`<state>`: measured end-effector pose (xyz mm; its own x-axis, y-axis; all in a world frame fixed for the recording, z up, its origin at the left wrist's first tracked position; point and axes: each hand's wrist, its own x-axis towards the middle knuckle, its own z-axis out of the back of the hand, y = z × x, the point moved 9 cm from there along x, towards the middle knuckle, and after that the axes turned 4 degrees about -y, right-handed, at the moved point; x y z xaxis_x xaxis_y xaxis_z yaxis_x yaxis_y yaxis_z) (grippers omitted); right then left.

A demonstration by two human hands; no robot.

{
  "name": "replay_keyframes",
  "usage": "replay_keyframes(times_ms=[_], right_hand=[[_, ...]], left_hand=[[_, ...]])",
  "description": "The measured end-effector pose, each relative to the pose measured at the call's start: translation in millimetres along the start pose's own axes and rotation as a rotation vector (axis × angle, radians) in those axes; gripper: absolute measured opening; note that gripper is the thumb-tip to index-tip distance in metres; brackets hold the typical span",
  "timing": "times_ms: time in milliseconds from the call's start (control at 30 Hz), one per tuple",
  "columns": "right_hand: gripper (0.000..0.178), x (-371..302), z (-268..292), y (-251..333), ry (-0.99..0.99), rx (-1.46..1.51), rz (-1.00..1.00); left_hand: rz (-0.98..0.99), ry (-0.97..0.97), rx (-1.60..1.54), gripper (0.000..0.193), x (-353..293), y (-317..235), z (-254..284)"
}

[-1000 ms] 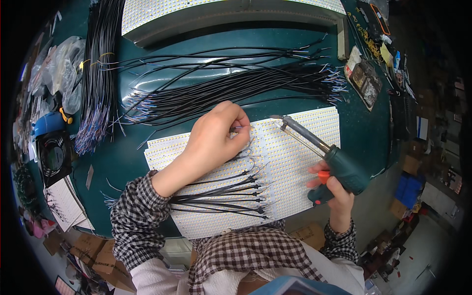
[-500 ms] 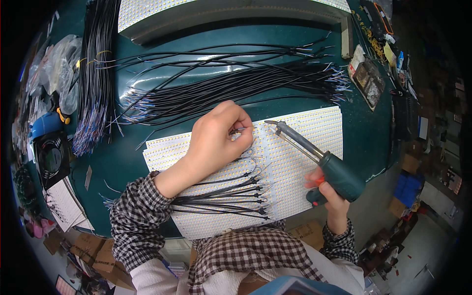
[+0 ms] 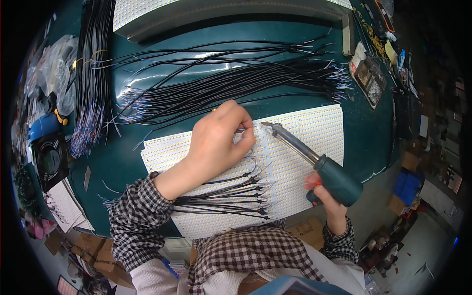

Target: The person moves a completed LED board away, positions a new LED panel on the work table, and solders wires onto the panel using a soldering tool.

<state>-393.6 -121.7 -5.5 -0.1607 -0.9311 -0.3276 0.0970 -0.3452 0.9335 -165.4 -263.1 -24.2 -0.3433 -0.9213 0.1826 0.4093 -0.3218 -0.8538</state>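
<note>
My left hand (image 3: 219, 135) is closed in a pinch above the white LED boards (image 3: 309, 142), near their far edge. A thin wire shows at its fingertips, partly hidden by the fingers. My right hand (image 3: 333, 209) is wrapped round the handle of a green soldering iron (image 3: 339, 182). The iron's dark tip points left, just right of my left fingertips; whether it touches the board I cannot tell. Nearer to me, several short black cables (image 3: 221, 202) lie across the top board, their thin ends along its middle seam.
Behind the boards lies a bundle of black cables (image 3: 236, 86) with stripped ends. Another tied bundle (image 3: 93, 73) is at the left. A long LED-covered metal piece (image 3: 236, 24) spans the back. A soldering-tip cleaning box (image 3: 368, 81) sits far right, a small black fan (image 3: 50, 156) at left.
The soldering iron has shifted slightly left and toward me, its tip closer to my left fingertips. My left hand stays almost in place, still pinching.
</note>
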Motion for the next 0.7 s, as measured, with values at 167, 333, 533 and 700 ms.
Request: replay_keyframes(times_ms=[167,333,533,700], right_hand=[[0.040,-0.3,1.6,-1.4,-0.017,-0.052,0.016],[0.038,-0.2,1.6,-4.2,0.000,-0.078,0.039],[0.038,-2.4,3.7,-6.0,-0.010,-0.099,0.017],[0.035,0.3,-0.1,-0.4,0.024,-0.163,0.090]], left_hand=[[0.045,0.027,-0.034,0.013,1.4,4.5,-1.6],[0.048,0.025,-0.039,0.013,2.3,3.9,-0.9],[0.073,0.055,-0.023,0.013,2.0,5.4,-2.6],[0.028,0.003,-0.025,0.013,1.7,2.5,-0.5]])
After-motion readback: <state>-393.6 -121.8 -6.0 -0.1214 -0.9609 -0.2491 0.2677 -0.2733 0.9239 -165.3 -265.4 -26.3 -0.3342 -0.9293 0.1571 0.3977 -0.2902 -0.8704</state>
